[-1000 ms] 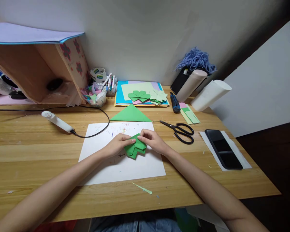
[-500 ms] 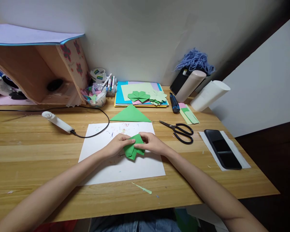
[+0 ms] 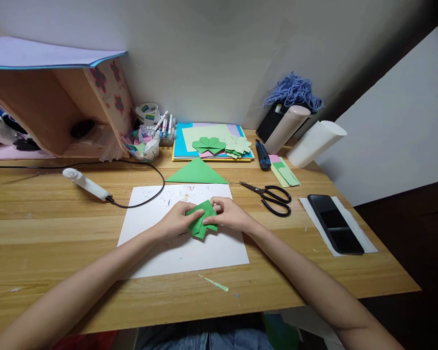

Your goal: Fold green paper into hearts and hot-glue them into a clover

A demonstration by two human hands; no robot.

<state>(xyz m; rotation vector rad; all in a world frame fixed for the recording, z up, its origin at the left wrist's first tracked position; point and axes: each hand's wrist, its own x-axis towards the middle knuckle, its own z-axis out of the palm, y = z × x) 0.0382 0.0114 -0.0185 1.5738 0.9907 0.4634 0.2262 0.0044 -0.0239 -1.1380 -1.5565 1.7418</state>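
Between my two hands is a folded piece of green paper [image 3: 200, 224], held above a white sheet [image 3: 160, 260] marked with small colour specks. My left hand [image 3: 177, 217] pinches its left side, thumb on top. On the right side my right hand [image 3: 230, 214] grips it, with the thumb lying across the front and the fingers curled behind. The fingers behind the paper are partly hidden. Just beyond the white sheet lies a green paper triangle [image 3: 197, 172]. Black-handled scissors [image 3: 270, 195] rest to the right of my right hand.
Behind are stacked coloured sheets [image 3: 180, 141] bearing green paper shapes [image 3: 209, 145]. A utility knife [image 3: 263, 155], paper strips [image 3: 285, 172] and a phone [image 3: 336, 223] lie right. A white corded tool [image 3: 86, 184] lies left, near a cardboard box [image 3: 111, 107]. A paper scrap [image 3: 215, 283] lies in front.
The green paper has shifted and tilted slightly in my hands. My right hand's fingers have moved a little up along its edge. Everything else stays in place.
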